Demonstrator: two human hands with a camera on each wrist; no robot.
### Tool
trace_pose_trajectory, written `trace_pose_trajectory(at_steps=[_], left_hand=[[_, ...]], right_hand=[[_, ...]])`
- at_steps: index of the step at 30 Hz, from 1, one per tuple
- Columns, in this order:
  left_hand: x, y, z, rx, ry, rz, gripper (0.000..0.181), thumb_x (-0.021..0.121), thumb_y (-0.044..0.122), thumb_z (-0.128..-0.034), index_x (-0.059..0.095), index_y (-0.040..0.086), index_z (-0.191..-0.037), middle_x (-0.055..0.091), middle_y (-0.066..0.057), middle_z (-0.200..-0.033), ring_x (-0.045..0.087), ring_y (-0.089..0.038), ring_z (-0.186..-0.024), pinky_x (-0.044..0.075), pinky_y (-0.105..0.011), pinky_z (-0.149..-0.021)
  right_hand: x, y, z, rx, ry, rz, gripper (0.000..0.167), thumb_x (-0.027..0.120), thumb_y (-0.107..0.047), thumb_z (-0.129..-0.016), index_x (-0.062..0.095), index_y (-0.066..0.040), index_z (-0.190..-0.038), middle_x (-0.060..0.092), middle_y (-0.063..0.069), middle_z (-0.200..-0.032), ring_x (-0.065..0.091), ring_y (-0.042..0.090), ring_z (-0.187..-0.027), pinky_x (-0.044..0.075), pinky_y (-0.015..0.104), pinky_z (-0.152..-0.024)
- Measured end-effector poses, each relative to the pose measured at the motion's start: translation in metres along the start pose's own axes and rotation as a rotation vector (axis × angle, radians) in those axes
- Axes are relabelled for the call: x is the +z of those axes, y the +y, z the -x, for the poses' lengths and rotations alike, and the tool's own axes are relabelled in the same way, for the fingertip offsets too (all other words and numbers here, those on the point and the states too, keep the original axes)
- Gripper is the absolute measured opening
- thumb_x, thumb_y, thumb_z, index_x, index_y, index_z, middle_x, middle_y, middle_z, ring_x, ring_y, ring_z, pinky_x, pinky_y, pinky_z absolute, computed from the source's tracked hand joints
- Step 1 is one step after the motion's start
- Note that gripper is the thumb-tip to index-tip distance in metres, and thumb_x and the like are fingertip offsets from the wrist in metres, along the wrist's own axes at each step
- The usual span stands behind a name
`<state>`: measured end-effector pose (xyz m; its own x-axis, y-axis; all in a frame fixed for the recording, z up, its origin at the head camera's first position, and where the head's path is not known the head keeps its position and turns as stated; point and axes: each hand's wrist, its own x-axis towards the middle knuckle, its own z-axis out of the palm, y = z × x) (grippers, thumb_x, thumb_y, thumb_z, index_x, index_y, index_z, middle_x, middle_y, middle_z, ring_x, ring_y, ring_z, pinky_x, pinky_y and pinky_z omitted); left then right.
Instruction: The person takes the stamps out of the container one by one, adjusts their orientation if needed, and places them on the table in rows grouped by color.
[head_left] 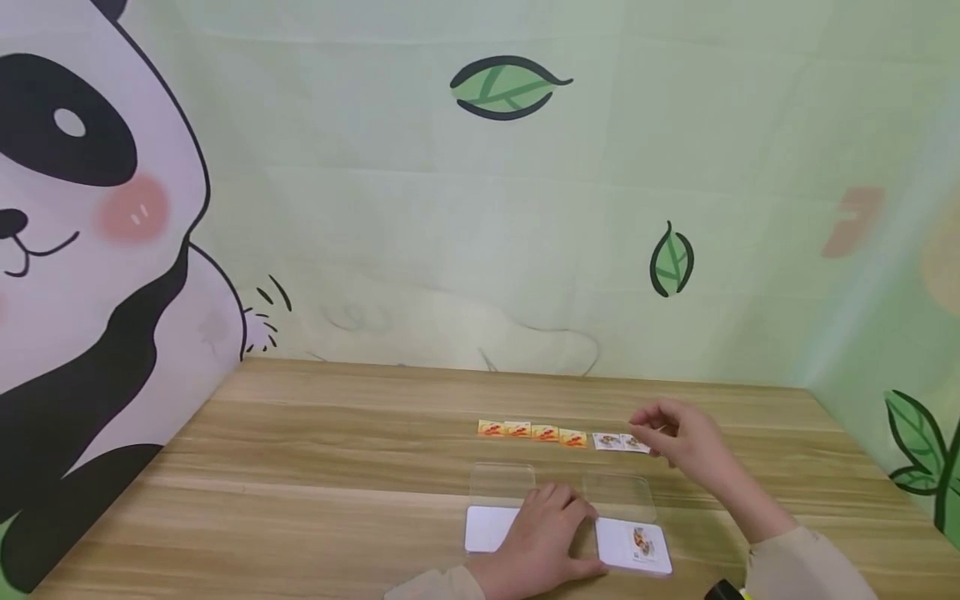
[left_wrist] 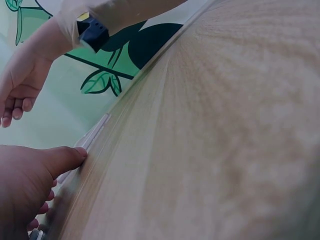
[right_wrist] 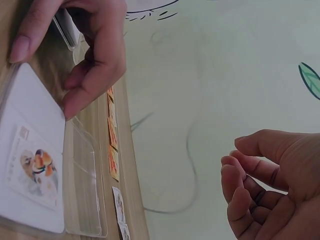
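My left hand (head_left: pixel 542 533) grips the left edge of an opened clear plastic box (right_wrist: pixel 32 165), thumb at its near corner and a finger at its far corner. Inside lies white backing with one small stamp-like picture (head_left: pixel 643 543) at the right. My right hand (head_left: pixel 686 442) hovers by the right end of a row of small paper pieces, fingers loosely curled, thumb close to the index finger. Nothing shows between them in the right wrist view. Two white pictured pieces (head_left: pixel 607 442) lie there, the second partly behind the fingertips.
Several orange-yellow pieces (head_left: pixel 545 433) continue the row leftward. A second opened box (head_left: pixel 486 529) with white backing sits left, partly hidden by the left hand. Both clear lids (head_left: pixel 502 477) lie folded back on the wooden table (head_left: pixel 315 483). A printed cloth (head_left: pixel 360 208) hangs behind.
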<state>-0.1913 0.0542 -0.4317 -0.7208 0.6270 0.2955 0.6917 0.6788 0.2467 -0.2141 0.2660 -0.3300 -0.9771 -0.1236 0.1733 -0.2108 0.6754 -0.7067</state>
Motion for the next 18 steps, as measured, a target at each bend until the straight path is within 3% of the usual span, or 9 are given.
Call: trace_pose_trajectory(at_steps=[18], left_hand=[[-0.001,0.000,-0.001,-0.009,-0.024,0.016,0.048,0.072,0.055,-0.0772,0.063,0.021,-0.111,0.055,0.008,-0.107,0.048,-0.008,-0.102,0.040,-0.026,-0.091]], right_hand=[[-0.005,0.007,0.029,-0.048,-0.009,-0.025,0.017,0.063,-0.014,-0.091,0.064,-0.001,-0.102,0.059,0.004,-0.075,0.050,0.007,-0.059,0.043,0.023,-0.047]])
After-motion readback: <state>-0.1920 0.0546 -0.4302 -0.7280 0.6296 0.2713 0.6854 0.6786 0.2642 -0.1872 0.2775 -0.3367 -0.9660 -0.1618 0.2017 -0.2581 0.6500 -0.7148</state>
